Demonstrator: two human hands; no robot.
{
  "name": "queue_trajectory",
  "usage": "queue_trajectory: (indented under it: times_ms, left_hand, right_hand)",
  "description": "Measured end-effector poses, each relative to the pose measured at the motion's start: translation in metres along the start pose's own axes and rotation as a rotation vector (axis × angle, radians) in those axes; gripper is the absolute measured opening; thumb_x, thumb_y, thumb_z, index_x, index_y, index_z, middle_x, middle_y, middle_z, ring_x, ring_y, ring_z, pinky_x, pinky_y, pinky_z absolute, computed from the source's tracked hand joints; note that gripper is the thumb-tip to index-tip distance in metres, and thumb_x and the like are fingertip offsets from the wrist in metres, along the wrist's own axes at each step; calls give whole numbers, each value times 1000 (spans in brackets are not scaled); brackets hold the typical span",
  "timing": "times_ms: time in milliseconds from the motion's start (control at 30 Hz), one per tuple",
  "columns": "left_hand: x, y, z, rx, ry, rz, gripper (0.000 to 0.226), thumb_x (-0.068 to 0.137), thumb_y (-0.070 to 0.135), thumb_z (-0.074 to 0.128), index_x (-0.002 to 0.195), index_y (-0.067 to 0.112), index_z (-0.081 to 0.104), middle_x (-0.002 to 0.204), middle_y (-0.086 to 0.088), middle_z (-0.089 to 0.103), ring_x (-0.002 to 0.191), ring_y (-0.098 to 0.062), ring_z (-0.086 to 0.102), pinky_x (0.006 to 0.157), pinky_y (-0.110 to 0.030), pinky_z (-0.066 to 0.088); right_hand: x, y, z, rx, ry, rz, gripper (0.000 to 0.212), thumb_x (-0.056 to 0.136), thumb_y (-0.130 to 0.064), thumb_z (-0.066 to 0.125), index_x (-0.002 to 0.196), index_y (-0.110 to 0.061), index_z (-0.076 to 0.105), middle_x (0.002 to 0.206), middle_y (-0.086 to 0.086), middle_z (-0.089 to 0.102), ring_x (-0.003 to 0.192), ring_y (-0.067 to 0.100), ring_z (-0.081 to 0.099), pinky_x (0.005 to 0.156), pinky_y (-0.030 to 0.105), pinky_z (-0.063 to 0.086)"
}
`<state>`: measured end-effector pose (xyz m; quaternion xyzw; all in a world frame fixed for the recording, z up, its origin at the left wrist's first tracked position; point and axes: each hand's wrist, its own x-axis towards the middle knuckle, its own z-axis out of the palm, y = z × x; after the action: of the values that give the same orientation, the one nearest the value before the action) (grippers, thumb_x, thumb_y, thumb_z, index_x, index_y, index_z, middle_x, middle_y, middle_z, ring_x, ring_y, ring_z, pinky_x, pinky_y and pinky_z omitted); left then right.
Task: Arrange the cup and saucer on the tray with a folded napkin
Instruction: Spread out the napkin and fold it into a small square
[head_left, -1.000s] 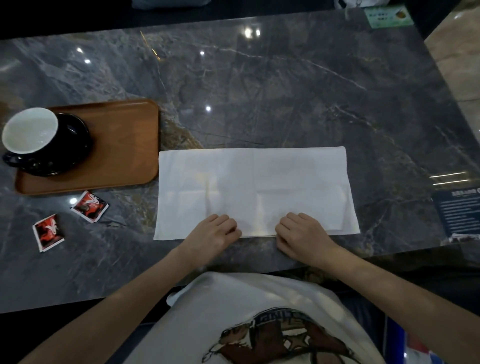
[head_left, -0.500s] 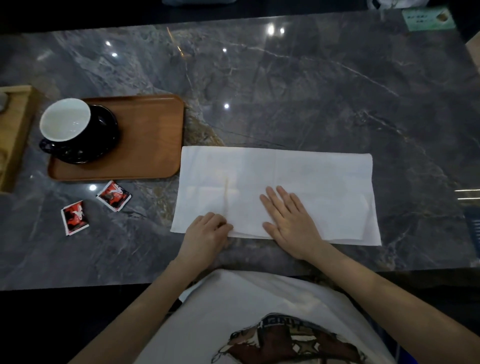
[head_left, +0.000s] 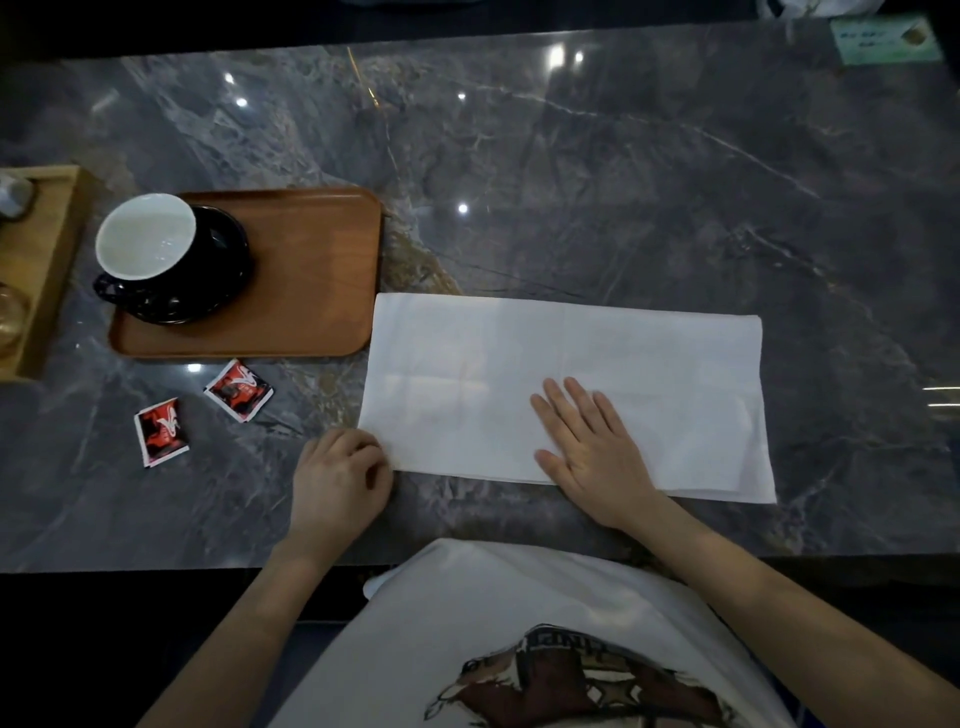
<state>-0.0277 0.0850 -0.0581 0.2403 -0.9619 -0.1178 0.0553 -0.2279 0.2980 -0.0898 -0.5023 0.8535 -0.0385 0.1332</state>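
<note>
The near left corner of the white napkin (head_left: 566, 395) is pinched by the curled fingers of the left hand (head_left: 337, 483). The right hand (head_left: 592, 447) is pressed flat on it, fingers spread, nothing gripped. Further left, the cup (head_left: 148, 241) is seated on its black saucer (head_left: 208, 280) on the wooden tray (head_left: 311, 275).

Marble table (head_left: 649, 171): tray (head_left: 311, 291), napkin (head_left: 467, 374), two sachets (head_left: 239, 389), wooden box (head_left: 49, 260).

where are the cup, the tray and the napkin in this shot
cup (head_left: 145, 241), head view, on its white inside
tray (head_left: 311, 270), head view, on the bare wood right of the saucer
napkin (head_left: 649, 358), head view, on its flat right half
</note>
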Motion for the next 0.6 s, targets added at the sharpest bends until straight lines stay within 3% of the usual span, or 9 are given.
queue_trajectory:
  times_ms: [100,200,267,333,400,500,600]
  left_hand:
    - [16,25,3,-101,36,39,24,75,20,49,70,6,68,83,-11,66,74,-28,57,63,-31,46]
    - [41,65,13,-128,-60,113,37,83,26,42,106,7,65,114,-16,64,105,-26,55,85,-40,51]
    - [60,89,25,-108,-173,128,52,92,34,25,135,13,44,147,-7,37,135,-23,36,110,-39,27]
    - [78,102,40,-69,-251,113,62,91,43,2,147,17,11,153,5,-5,144,-15,-1,114,-33,-4]
    - [92,106,54,4,-284,92,68,85,46,-11,147,19,-4,149,7,-19,140,-11,-17,111,-33,-14]
    - [108,107,61,59,-284,68,69,85,47,-12,148,20,-2,156,3,-7,143,-15,-11,112,-35,-12]
    - [116,106,60,31,-256,63,74,88,50,-15,147,18,13,157,-2,10,145,-21,6,113,-38,-4]
  right_hand:
    - [1,0,-1,21,1,1,61,96,-49,8,144,-17,28,152,5,31,140,20,16,113,35,4]
    - [3,1,-3,43,-4,-4,61,96,-50,9,144,-18,27,152,5,31,140,19,14,113,34,3]
    - [8,5,-6,61,-1,-13,60,96,-51,13,144,-19,27,152,4,31,141,18,14,114,35,6]
    - [17,11,-10,73,-4,-25,58,95,-51,21,145,-21,25,153,3,28,144,18,14,114,35,6]
    - [27,17,-15,86,-15,-43,59,94,-50,26,146,-22,22,155,1,22,144,15,7,116,33,0]
    - [39,27,-22,80,-21,-64,60,94,-50,24,148,-25,15,157,-2,12,143,10,-3,115,28,-10]
    - [49,32,-28,76,-20,-81,61,93,-50,24,148,-25,15,158,-2,12,145,13,1,114,28,-10]
